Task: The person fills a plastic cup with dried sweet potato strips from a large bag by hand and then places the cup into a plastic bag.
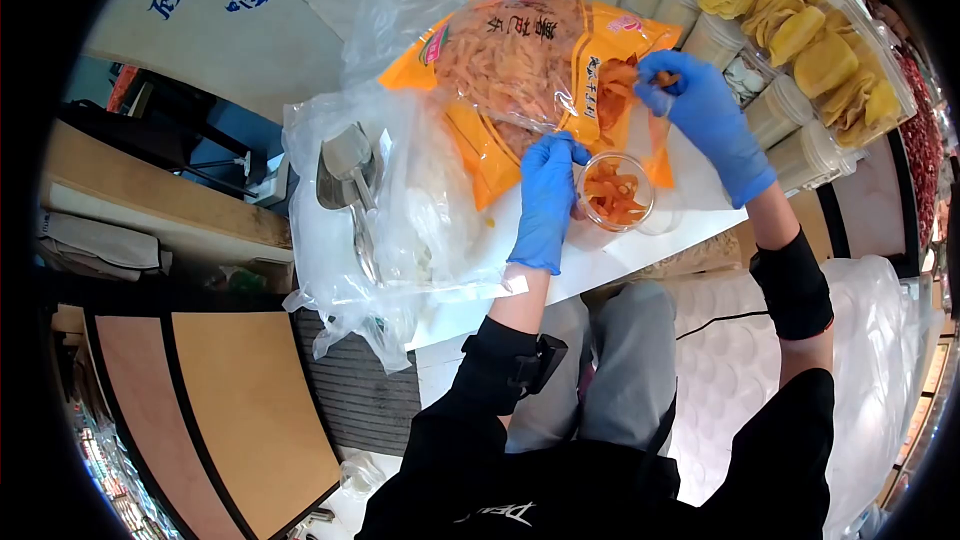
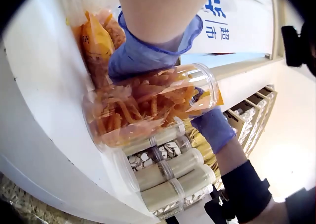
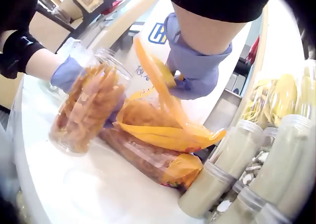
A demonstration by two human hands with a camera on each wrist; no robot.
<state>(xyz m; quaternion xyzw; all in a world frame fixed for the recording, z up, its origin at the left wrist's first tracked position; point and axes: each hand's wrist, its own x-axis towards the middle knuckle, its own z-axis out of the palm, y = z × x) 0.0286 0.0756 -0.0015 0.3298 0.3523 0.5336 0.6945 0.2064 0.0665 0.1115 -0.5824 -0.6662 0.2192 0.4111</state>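
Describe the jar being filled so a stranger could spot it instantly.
On the white counter, just below the big orange snack bag, the left hand grips a clear plastic jar. Unlike the capped pale jars alongside, it is open and holds orange strips.

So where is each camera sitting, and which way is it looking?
Head view: worn on the head, looking down at the white counter. It shows both gloved hands, both forearms and the lap; the left hand holds the clear jar, the right hand is in the orange bag.
Left wrist view: on the left wrist, looking along the hand at the jar.
Right wrist view: on the right wrist, looking past the right hand at the bag.
Both wrist views share the jar and the capped jars by the counter's edge.
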